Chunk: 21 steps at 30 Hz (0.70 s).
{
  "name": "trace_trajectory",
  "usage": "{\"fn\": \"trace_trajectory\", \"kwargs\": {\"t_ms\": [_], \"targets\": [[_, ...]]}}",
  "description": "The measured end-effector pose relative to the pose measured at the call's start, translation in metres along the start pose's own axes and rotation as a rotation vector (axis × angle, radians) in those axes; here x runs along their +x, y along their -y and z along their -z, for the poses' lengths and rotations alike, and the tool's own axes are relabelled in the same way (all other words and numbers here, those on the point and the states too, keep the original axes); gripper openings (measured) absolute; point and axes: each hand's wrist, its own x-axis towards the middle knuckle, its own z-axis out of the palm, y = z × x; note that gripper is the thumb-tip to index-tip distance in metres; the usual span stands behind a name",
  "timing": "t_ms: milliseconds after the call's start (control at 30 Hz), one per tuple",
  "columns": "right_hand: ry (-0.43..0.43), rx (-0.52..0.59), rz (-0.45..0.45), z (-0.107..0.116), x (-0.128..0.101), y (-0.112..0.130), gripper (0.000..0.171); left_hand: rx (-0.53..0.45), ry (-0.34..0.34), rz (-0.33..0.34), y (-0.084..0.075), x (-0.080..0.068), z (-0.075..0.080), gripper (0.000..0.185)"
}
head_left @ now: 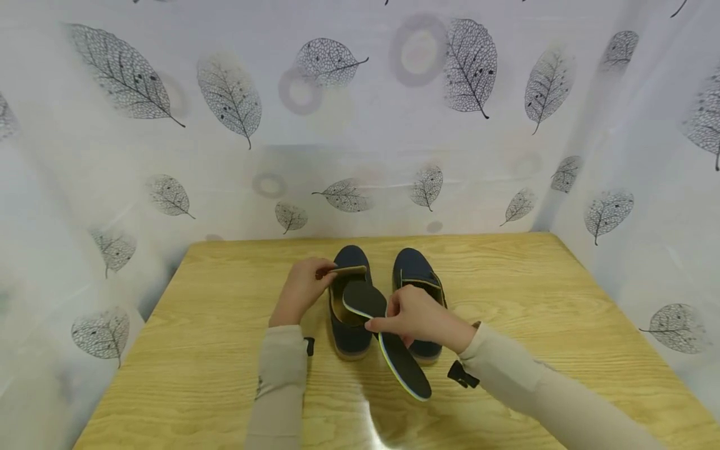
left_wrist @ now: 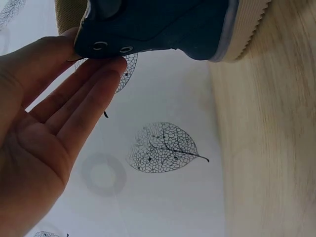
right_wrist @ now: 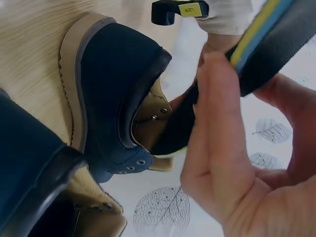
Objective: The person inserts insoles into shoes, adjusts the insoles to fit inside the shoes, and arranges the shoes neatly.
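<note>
Two navy shoes stand side by side with their toes facing away. At the left shoe (head_left: 352, 340), my left hand (head_left: 304, 284) pinches the raised tan-lined tongue (head_left: 353, 270) between thumb and fingers. In the left wrist view, those fingers lie right at the eyelet edge of the shoe (left_wrist: 158, 24). My right hand (head_left: 419, 315) grips a black insole (head_left: 405, 369) round its middle. The insole's edge shows yellow and blue layers in the right wrist view. Its front end overlaps the left shoe's opening, while the heel end slants down toward me.
The right shoe (head_left: 413, 262) stands beside the left one, partly behind my right hand. Both are on a wooden table (head_left: 225, 375). A white curtain (head_left: 360, 125) with a leaf print hangs behind and along the sides. Black straps (head_left: 464, 375) are on the wrists.
</note>
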Motion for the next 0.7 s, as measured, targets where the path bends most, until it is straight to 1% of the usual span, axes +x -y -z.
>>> {"fn": "trace_trajectory", "kwargs": {"t_ms": [167, 367, 433, 533, 700], "targets": [[0.064, -0.058, -0.017, -0.009, 0.014, 0.007, 0.045, 0.030, -0.003, 0.010, -0.002, 0.000, 0.000, 0.012], [0.089, -0.136, -0.022, -0.016, 0.035, 0.013, 0.051, 0.027, 0.010, 0.022, -0.002, 0.000, -0.002, 0.012], [0.089, -0.162, -0.021, -0.017, 0.042, 0.016, 0.049, 0.019, 0.007, 0.022, -0.002, 0.001, -0.002, 0.012], [0.083, -0.207, -0.033, -0.019, 0.052, 0.021, 0.044, 0.023, -0.008, 0.005, -0.002, 0.001, -0.001, 0.012], [0.068, -0.297, -0.040, -0.023, 0.067, 0.027, 0.032, 0.041, -0.024, -0.013, -0.002, 0.001, -0.001, 0.011]]}}
